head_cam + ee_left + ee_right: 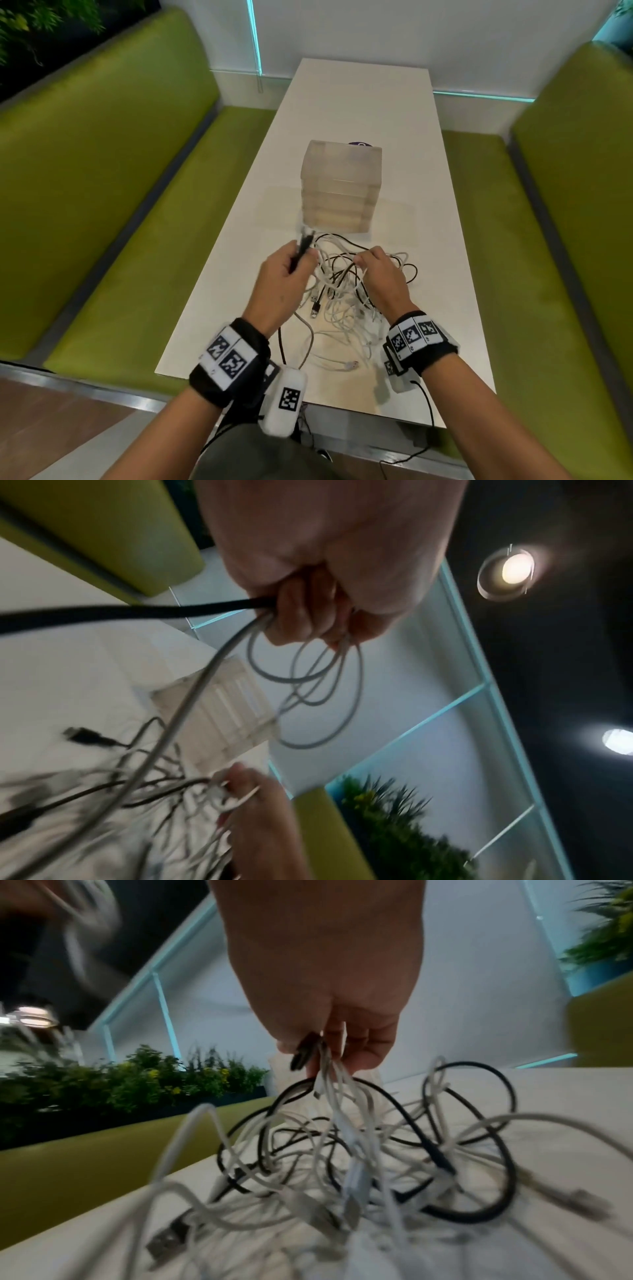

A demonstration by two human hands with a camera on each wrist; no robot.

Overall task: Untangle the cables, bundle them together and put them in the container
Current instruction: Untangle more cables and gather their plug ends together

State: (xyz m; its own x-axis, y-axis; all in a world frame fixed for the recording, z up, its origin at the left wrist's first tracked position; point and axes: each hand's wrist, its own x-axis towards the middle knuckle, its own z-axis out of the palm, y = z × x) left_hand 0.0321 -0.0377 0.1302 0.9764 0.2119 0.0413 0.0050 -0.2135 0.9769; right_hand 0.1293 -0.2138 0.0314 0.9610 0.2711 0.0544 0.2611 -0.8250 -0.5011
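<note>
Wristbands with black-and-white square codes, unreadable, sit at lower centre. Just above, the left hand (281,274) is clenched round a black and a grey strand, and the right hand (382,274) pinches strands of the tangled cables (346,301) on the table (428,240). Behind them stands the translucent container (340,186), blurred; a dark object behind it is mostly hidden.

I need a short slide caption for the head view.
Both hands, left hand and right hand, grip tangled cables before a translucent container.

- A long white tabletop (359,102) stretches ahead of me.
- Green upholstered benches (85,171) flank it.
- Leafy green plants (137,1074) stand behind my left bench.
- Two round ceiling lamps (515,569) glow overhead.
</note>
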